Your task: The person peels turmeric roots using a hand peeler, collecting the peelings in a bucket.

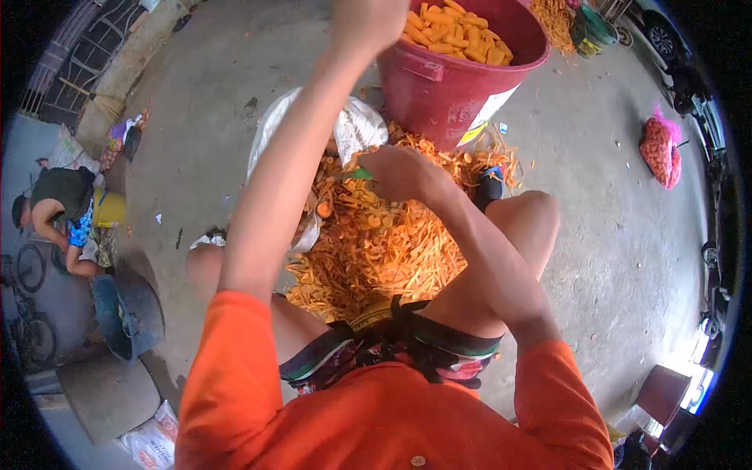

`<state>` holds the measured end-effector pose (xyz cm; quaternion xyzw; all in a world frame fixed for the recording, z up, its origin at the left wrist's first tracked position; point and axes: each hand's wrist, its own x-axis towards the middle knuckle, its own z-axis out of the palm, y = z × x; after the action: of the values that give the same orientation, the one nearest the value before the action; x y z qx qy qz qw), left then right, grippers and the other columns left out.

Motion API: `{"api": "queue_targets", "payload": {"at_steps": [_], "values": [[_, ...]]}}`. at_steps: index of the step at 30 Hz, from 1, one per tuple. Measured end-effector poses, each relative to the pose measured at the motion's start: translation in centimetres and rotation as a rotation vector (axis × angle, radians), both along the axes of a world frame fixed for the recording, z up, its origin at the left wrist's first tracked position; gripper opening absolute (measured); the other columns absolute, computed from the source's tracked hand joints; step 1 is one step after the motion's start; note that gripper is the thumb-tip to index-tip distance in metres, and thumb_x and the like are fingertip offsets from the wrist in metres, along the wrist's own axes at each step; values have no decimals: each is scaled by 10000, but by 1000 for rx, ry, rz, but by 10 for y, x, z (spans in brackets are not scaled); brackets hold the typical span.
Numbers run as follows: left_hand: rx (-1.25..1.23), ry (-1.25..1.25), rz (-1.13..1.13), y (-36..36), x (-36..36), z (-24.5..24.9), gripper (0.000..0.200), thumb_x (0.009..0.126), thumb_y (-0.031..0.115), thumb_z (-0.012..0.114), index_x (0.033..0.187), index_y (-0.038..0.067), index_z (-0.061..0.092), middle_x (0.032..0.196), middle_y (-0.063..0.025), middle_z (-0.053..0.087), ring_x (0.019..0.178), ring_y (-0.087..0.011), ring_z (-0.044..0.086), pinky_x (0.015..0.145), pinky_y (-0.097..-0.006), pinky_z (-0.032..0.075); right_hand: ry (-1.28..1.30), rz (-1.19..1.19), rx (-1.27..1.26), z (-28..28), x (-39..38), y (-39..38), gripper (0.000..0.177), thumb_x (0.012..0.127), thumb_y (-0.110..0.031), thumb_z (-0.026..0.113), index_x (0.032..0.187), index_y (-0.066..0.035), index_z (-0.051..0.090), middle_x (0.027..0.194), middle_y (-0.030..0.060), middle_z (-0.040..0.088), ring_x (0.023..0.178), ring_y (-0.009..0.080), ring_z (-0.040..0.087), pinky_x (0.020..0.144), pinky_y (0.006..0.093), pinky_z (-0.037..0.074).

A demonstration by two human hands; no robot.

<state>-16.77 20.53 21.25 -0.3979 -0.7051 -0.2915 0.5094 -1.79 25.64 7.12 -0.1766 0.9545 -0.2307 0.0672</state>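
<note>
My left hand (372, 23) is raised at the top edge, beside the rim of a red bucket (439, 106) filled with peeled orange carrot pieces (458, 33); its fingers are hidden or cut off. Lower down, my right hand (395, 174) is closed over the heap, and a small green object (360, 174) sticks out from its fingers. The heap of orange peelings and trimmings (384, 247) lies between my legs. A white sack (356, 129) lies along its upper left side.
At the left, another person (64, 196) bends beside a yellow bucket (110, 208). Below stands a dark tub (129, 313). On the right, a pink net bag (660, 153) lies on the concrete floor. Another orange heap (554, 23) and a green container (593, 33) are beyond the red bucket.
</note>
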Motion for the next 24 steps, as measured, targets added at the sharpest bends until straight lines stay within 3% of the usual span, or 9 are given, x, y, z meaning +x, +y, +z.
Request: {"api": "queue_targets", "payload": {"at_steps": [2,5,8,10,12,14,16,18,24], "values": [[20,-255,-357,35,-10,30,307,1049,300,514,1201,81,666,1060,-97,715,944,-261,704,809,-390,556,3,121,-90,-18,-7,19,257,792,-140,676,1014,-18,636,978,231,683,989,421,658,856,526,524],[-242,-725,-298,1,-40,-35,436,1055,409,454,935,58,684,871,-93,728,806,-218,695,744,-381,526,320,2,143,-24,-4,49,175,772,-84,661,945,-73,687,917,159,729,873,329,729,729,463,577],[-457,-1189,-127,-74,33,-100,623,1033,598,367,968,110,748,844,-119,747,802,-244,730,765,-403,534,305,-56,80,48,22,34,125,829,-141,695,945,-97,703,814,169,713,794,396,708,682,483,578],[-603,-1501,-73,-107,85,-114,587,1036,574,410,1026,95,748,863,-143,749,886,-258,743,791,-384,544,372,-31,-42,53,32,18,212,812,-159,735,1018,-113,712,903,177,718,857,399,701,738,472,573],[-188,-1174,-135,-131,128,-149,539,1036,541,461,1007,81,741,732,-142,703,739,-262,717,733,-387,525,354,13,-90,52,41,6,247,817,-162,742,1053,-95,705,959,157,710,912,369,687,782,458,561],[-226,-1325,-87,-158,129,-171,516,1039,519,474,998,77,737,661,-130,653,657,-269,672,686,-398,504,330,55,-134,54,55,-5,283,823,-166,750,1087,-77,699,1015,136,703,967,339,673,825,443,549],[-246,-1478,-37,-179,133,-187,494,1042,497,487,988,72,733,591,-118,603,574,-275,627,639,-409,483,407,-2,-471,81,87,-22,336,781,-107,790,1101,-83,689,1060,162,707,951,377,684,873,441,554],[-158,-1480,-55,-187,141,-199,478,1059,472,468,976,85,736,519,-75,515,444,-231,504,529,-407,413,-191,-92,-1286,116,143,-55,232,826,-140,782,1039,-78,716,980,180,685,978,329,668,839,391,535],[-419,-1512,2,-180,156,-192,491,1072,483,418,978,147,763,522,-26,551,402,-145,498,420,-353,446,-354,-252,-1220,92,174,-65,268,831,-157,780,1074,-79,698,1000,173,684,967,322,668,826,385,534]]}}
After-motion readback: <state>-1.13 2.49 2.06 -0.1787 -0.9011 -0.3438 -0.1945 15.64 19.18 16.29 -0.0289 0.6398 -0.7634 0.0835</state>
